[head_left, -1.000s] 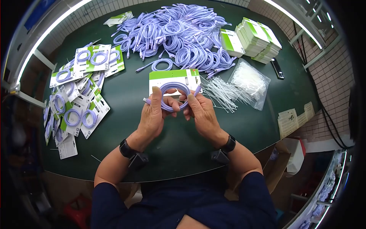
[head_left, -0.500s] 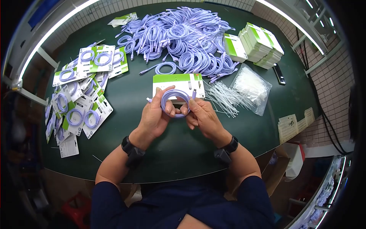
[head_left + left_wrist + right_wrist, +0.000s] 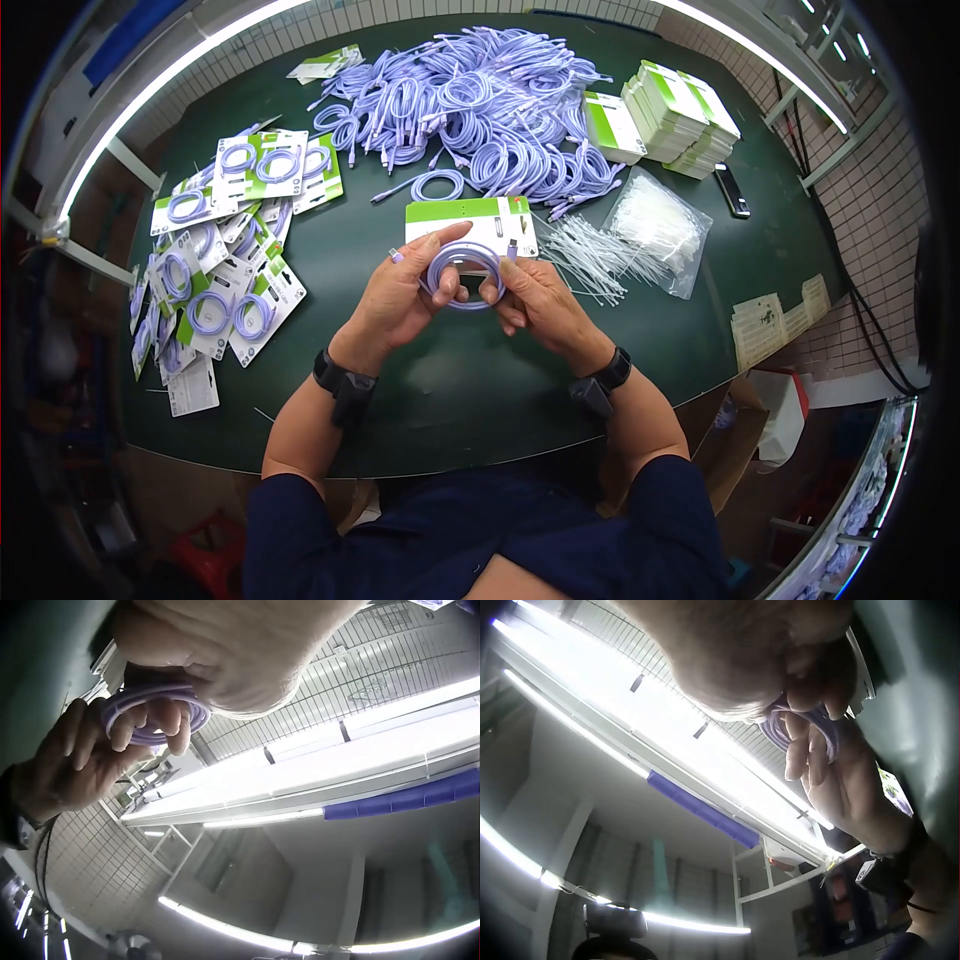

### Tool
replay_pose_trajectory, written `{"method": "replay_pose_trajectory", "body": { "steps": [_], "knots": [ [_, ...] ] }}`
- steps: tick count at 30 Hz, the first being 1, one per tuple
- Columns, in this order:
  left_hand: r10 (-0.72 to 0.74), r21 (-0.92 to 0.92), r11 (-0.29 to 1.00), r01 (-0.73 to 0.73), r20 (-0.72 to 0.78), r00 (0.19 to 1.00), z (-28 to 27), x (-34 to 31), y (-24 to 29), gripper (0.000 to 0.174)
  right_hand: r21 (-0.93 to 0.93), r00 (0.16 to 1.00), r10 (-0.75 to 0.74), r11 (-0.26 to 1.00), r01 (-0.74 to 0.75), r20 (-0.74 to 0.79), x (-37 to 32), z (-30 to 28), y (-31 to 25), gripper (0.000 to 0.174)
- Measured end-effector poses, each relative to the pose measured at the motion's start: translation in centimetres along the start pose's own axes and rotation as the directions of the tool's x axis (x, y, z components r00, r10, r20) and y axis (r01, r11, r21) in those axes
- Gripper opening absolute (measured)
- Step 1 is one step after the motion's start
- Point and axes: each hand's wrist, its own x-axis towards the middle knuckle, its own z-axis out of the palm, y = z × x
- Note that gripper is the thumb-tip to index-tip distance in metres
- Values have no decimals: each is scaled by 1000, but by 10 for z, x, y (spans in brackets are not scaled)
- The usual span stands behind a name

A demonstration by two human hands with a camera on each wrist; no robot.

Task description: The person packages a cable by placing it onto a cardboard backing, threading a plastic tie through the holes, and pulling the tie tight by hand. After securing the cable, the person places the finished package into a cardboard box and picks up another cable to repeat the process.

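A coiled lilac cable [image 3: 466, 249] is held between both hands above the table. My left hand [image 3: 392, 305] grips the coil's left side, its index finger stretched out over the top and other fingertips curled through the ring. One plug [image 3: 397, 256] pokes out beside the left thumb. With thumb and fingers, my right hand [image 3: 548, 303] pinches the right side, where the other plug [image 3: 512, 248] points up. In the left wrist view, fingertips pass through the coil [image 3: 154, 693]. Behind the hands lies a green-and-white packaging card stack [image 3: 470, 210].
A big heap of lilac cables [image 3: 480, 110] covers the back. Carded cables [image 3: 207, 313] are piled at left. White zip ties [image 3: 590, 260] and a bag of them [image 3: 660, 230] lie at right, before card stacks [image 3: 675, 110] and a black object [image 3: 732, 190].
The left index finger has lifted and stretched over the coil. The right plug has turned from slanting to upright. Both hands still hold the coil, a little lower in view.
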Motion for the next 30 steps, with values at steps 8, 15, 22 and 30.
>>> {"method": "replay_pose_trajectory", "body": {
  "steps": [8,15,22,30],
  "knots": [
    [47,-74,996,-40,104,993,-21,3,-8,42,-10,999,-18,1000,18,-32,3,6,8,43],
    [86,72,994,-80,-89,992,-16,12,-25,25,-78,988,-13,997,1,-153,5,6,22,42],
    [85,308,950,-50,-101,991,0,2,-12,23,-380,999,12,925,-24,-34,8,-2,19,35],
    [257,747,638,-189,25,966,-12,2,-23,29,-655,996,-84,751,82,29,4,10,17,34]
  ]
}}
